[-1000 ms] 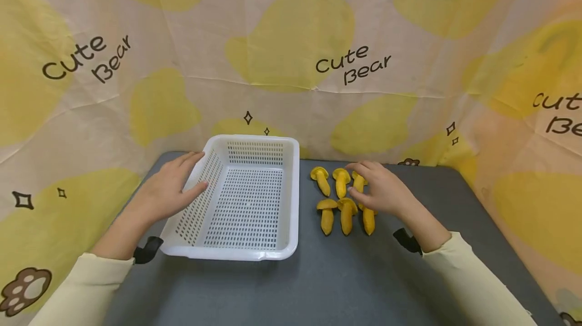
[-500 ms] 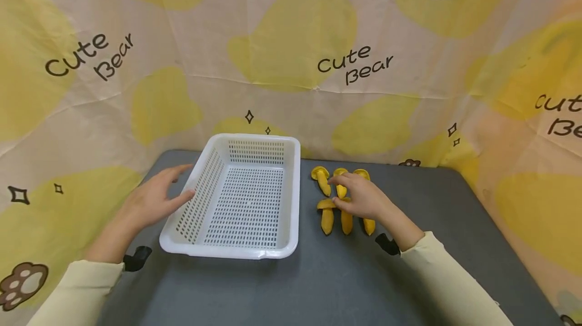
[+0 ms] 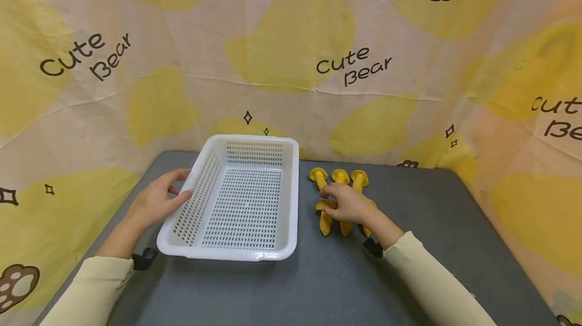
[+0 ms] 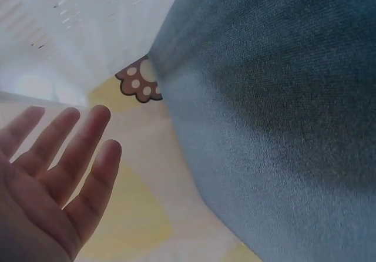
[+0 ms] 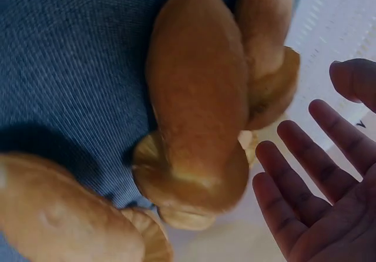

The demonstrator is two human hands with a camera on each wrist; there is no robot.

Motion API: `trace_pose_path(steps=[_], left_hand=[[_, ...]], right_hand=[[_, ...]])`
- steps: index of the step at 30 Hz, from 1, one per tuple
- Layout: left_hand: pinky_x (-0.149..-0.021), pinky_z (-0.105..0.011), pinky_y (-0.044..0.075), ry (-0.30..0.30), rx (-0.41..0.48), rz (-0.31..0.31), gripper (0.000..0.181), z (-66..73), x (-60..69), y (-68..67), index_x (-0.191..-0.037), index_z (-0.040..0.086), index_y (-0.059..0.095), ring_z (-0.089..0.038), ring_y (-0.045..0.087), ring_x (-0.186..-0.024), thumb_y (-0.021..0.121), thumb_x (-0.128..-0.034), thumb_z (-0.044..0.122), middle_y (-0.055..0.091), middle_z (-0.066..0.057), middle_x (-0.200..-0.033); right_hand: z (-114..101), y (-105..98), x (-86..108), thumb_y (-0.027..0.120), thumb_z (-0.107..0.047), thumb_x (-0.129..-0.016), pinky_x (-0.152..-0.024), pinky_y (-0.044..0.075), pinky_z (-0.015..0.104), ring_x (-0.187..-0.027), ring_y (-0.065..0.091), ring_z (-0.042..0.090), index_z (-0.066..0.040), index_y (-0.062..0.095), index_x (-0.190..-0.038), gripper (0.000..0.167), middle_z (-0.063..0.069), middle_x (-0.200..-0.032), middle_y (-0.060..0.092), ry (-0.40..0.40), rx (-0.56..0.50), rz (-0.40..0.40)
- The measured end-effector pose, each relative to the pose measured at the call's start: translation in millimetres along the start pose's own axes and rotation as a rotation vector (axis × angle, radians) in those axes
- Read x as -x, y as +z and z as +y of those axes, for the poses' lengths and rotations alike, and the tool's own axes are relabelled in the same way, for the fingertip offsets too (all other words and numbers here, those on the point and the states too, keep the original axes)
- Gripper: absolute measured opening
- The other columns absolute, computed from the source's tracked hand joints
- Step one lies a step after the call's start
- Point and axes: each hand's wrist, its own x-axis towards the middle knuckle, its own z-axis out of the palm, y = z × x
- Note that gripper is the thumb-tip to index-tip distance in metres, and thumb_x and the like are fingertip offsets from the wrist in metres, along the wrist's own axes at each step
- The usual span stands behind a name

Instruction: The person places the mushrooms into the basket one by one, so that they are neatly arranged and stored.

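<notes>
In the head view, my left hand (image 3: 156,202) is beside the left rim of a white plastic basket (image 3: 294,199); whether its fingertips touch the rim I cannot tell. The left wrist view shows that hand (image 4: 53,185) with relaxed, spread fingers and nothing in it. Over the yellow-brown mushrooms is my right hand (image 3: 352,204), covering parts of the front row. Its fingertips are close to the front-left mushroom (image 3: 325,222). In the right wrist view, the right hand (image 5: 329,197) has loose, extended fingers, apart from the nearest mushroom (image 5: 197,86).
Several mushrooms lie in two rows right of the basket, including a back-left one (image 3: 318,175) and a back-right one (image 3: 359,179). Both hands work above a grey tabletop (image 3: 318,290). A printed cloth (image 3: 291,38) hangs behind and at the sides.
My right hand has moved left and slightly nearer across the mushrooms, uncovering the back-right one. The left hand has drawn back a little along the basket's left side. The mushrooms stay in place.
</notes>
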Motion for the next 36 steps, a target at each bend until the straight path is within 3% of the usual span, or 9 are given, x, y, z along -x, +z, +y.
trace_pose_path(steps=[6,14,19,27,36], left_hand=[[-0.059,-0.029,0.048,-0.047,0.003,0.009,0.053,-0.8,-4.4,2.9,-0.140,0.012,0.044,-0.029,0.064,-0.096,0.055,-0.0925,0.031,0.056,-0.014,-0.130],[-0.057,-0.028,0.047,-0.050,-0.013,0.017,0.053,-1.9,-11.2,6.7,-0.140,0.010,0.045,-0.025,0.064,-0.088,0.056,-0.0909,0.028,0.056,-0.016,-0.128],[-0.057,-0.028,0.047,-0.066,-0.040,0.022,0.055,-2.2,-11.0,8.7,-0.140,0.008,0.045,-0.024,0.062,-0.086,0.057,-0.0892,0.026,0.056,-0.016,-0.128],[-0.055,-0.028,0.048,-0.105,0.001,0.022,0.056,-1.0,-8.9,11.5,-0.141,0.008,0.043,-0.023,0.061,-0.081,0.057,-0.0887,0.026,0.053,-0.017,-0.130],[-0.053,-0.027,0.048,-0.115,-0.001,0.020,0.059,-1.3,-9.6,13.3,-0.141,0.007,0.042,-0.020,0.060,-0.076,0.059,-0.0867,0.025,0.052,-0.017,-0.130]], right_hand=[[3,6,-6.3,0.069,-0.019,-0.083,-0.082,0.052,0.038,-0.092,0.062,0.022,-0.008,0.068,-0.108,0.027,0.006,-0.105,0.068,0.040,0.034,-0.044],[5,10,-9.4,0.070,-0.023,-0.082,-0.075,0.049,0.031,-0.081,0.054,0.013,-0.012,0.068,-0.105,0.025,0.001,-0.100,0.065,0.079,0.043,-0.092],[7,9,-11.9,0.070,-0.023,-0.083,-0.071,0.047,0.026,-0.076,0.050,0.009,-0.013,0.068,-0.105,0.024,-0.002,-0.098,0.063,0.069,0.028,-0.127],[10,7,-14.1,0.070,-0.019,-0.083,-0.068,0.045,0.025,-0.077,0.051,0.013,-0.013,0.068,-0.106,0.024,0.000,-0.098,0.062,0.044,-0.015,-0.168],[10,2,-16.1,0.070,-0.015,-0.082,-0.069,0.045,0.024,-0.078,0.052,0.012,-0.011,0.069,-0.105,0.024,0.001,-0.100,0.066,0.003,-0.060,-0.148]])
